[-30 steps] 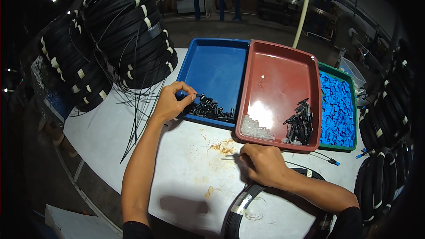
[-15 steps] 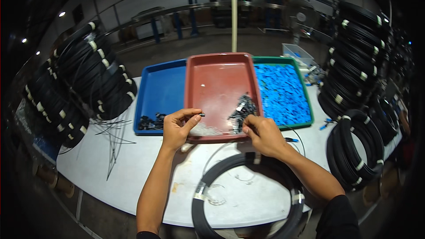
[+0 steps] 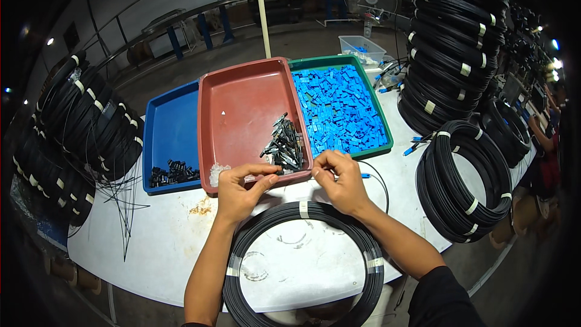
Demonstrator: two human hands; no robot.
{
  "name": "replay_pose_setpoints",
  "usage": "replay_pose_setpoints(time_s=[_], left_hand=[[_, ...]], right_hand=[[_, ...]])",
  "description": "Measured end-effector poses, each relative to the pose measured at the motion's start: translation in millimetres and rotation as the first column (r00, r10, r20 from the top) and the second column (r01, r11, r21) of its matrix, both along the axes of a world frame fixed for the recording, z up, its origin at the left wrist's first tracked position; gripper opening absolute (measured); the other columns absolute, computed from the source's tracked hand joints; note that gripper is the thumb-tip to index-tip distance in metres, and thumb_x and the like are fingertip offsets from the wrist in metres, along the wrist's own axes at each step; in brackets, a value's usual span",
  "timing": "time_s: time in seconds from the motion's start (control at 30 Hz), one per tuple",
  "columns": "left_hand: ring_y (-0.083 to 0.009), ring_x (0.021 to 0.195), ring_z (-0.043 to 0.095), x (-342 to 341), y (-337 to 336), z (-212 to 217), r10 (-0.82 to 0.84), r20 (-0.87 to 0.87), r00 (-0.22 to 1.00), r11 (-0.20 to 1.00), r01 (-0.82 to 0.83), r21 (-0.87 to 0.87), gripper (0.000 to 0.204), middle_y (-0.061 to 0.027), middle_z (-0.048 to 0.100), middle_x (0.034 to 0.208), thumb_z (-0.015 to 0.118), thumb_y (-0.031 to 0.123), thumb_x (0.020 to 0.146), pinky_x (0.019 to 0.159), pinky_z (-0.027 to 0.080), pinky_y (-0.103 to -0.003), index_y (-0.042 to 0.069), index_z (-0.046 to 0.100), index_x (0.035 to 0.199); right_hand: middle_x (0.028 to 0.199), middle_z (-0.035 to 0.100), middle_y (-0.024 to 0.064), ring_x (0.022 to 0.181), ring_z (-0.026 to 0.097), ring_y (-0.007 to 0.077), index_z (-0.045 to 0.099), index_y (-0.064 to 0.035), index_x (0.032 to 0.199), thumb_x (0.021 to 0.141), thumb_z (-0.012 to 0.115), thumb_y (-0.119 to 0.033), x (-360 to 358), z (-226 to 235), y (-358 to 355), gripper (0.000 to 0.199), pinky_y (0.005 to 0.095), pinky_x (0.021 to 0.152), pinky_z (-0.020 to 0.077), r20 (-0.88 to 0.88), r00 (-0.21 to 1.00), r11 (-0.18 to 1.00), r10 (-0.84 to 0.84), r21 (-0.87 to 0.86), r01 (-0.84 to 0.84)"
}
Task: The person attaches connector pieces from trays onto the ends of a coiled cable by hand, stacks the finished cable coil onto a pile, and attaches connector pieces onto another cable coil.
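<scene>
Both bare forearms rise from the lower edge and converge toward the middle. The left hand (image 3: pixel 241 189) is held palm down, its thumb and forefinger stretched forward and pinched together at the tips, the other fingers curled under. The right hand (image 3: pixel 340 180) sits just beside it, knuckles up, fingers bent inward into a loose fist, thumb pressed to forefinger. A dark sleeve covers the right upper arm.

Both forearms come up bare from the lower edge of the frame, no gloves on the left hand (image 3: pixel 239 191) or the right hand (image 3: pixel 342 181). A black sleeve (image 3: pixel 445 297) shows at lower right.
</scene>
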State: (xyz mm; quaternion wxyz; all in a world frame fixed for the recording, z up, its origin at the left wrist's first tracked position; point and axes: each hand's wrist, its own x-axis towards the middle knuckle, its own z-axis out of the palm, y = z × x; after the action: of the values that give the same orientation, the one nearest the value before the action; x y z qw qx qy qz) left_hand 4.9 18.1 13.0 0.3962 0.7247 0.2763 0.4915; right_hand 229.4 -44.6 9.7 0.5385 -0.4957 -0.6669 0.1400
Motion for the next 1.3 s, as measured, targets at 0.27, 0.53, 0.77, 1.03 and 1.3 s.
replay_pose_setpoints(time_s=[0.27, 0.53, 0.77, 1.03, 1.3], left_hand=[[-0.0167, 0.083, 0.073, -2.8, -4.5, -12.4, -0.025, 0.008, 1.000, 1.000, 0.025, 0.015, 0.015, -0.0139, 0.078, 0.094, 0.081, -0.002, 0.079, 0.074, 0.056, -0.027, -0.001, 0.079, 0.093], [-0.0187, 0.085, 0.074, 0.2, -3.3, -13.5, -0.043, -0.063, 0.997, 0.982, 0.054, 0.179, 0.018, -0.0106, 0.079, 0.092, 0.083, -0.003, 0.074, 0.078, 0.055, -0.030, 0.002, 0.080, 0.092], [-0.0188, 0.084, 0.075, -0.5, -4.0, -11.9, -0.055, -0.073, 0.996, 0.980, 0.068, 0.184, 0.016, -0.0113, 0.079, 0.090, 0.083, -0.003, 0.073, 0.080, 0.054, -0.030, 0.003, 0.080, 0.088], [-0.0196, 0.083, 0.077, -1.8, -3.5, -14.6, -0.103, -0.027, 0.994, 0.983, 0.106, 0.148, 0.013, -0.0135, 0.079, 0.088, 0.084, -0.004, 0.073, 0.081, 0.053, -0.031, 0.003, 0.080, 0.083], [-0.0174, 0.080, 0.076, 1.0, -5.2, -12.6, -0.142, -0.112, 0.983, 0.970, 0.161, 0.180, 0.013, -0.0107, 0.079, 0.088, 0.085, 0.001, 0.073, 0.079, 0.051, -0.030, 0.005, 0.081, 0.085]], right_hand=[[0.061, 0.047, 0.0001, 0.064, 0.043, 0.0172, 0.062, -0.0086, 0.080, 0.085, 0.066, -0.013, -1.2, -8.8, -5.4, 0.008, 0.0348, 0.071, 0.0303, 0.058, 0.997, 0.996, 0.045, 0.077, -0.050], [0.061, 0.047, -0.0002, 0.062, 0.040, 0.0164, 0.063, -0.0083, 0.079, 0.083, 0.068, -0.010, 2.1, -14.6, -4.8, 0.007, 0.0342, 0.069, 0.0287, 0.077, 0.995, 0.995, 0.063, 0.071, -0.069], [0.061, 0.047, 0.0002, 0.061, 0.041, 0.0166, 0.064, -0.0079, 0.080, 0.084, 0.068, -0.010, 2.8, -14.2, -4.9, 0.006, 0.0344, 0.069, 0.0293, 0.105, 0.991, 0.993, 0.082, 0.077, -0.091], [0.063, 0.051, 0.0018, 0.062, 0.045, 0.0171, 0.066, -0.0070, 0.082, 0.087, 0.067, -0.014, 3.8, -14.2, -6.2, 0.009, 0.0352, 0.070, 0.0314, 0.046, 0.991, 0.992, 0.129, -0.008, -0.129], [0.071, 0.060, 0.0048, 0.065, 0.046, 0.0193, 0.067, -0.0039, 0.085, 0.088, 0.069, -0.013, 3.4, -11.5, -8.3, 0.010, 0.0357, 0.069, 0.0321, 0.215, 0.963, 0.979, 0.162, 0.086, -0.183]])
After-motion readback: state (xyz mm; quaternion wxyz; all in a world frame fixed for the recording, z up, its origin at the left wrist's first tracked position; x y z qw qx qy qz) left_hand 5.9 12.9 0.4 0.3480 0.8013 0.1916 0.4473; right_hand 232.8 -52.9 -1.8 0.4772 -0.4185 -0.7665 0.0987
